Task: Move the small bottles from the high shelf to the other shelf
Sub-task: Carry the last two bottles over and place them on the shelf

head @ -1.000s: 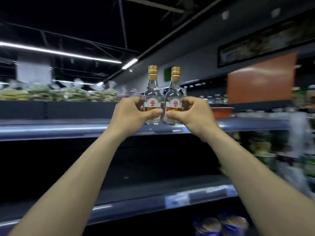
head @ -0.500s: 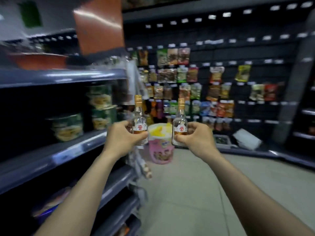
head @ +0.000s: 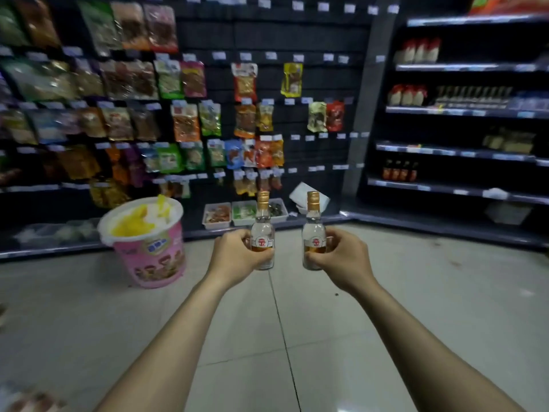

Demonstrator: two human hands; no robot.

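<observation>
I hold two small clear glass bottles with gold caps and red-and-white labels, both upright in front of me over the tiled floor. My left hand (head: pixel 237 257) grips the left bottle (head: pixel 262 224) around its lower body. My right hand (head: pixel 338 257) grips the right bottle (head: pixel 313 224) the same way. The bottles are a short gap apart. A dark shelf unit (head: pixel 451 150) with several shelves stands at the right, some with bottles and packs on them.
A pink display tub (head: pixel 148 245) with a white lid stands on the floor to the left. The back wall (head: pixel 208 114) carries hanging snack packets. Small white trays (head: pixel 218 215) sit at its base. Grey floor tiles (head: pixel 297 337) stretch ahead.
The view has swung right, away from the high shelf, to face the snack wall and the right-hand shelves. Both hands keep their bottles, now a little farther apart.
</observation>
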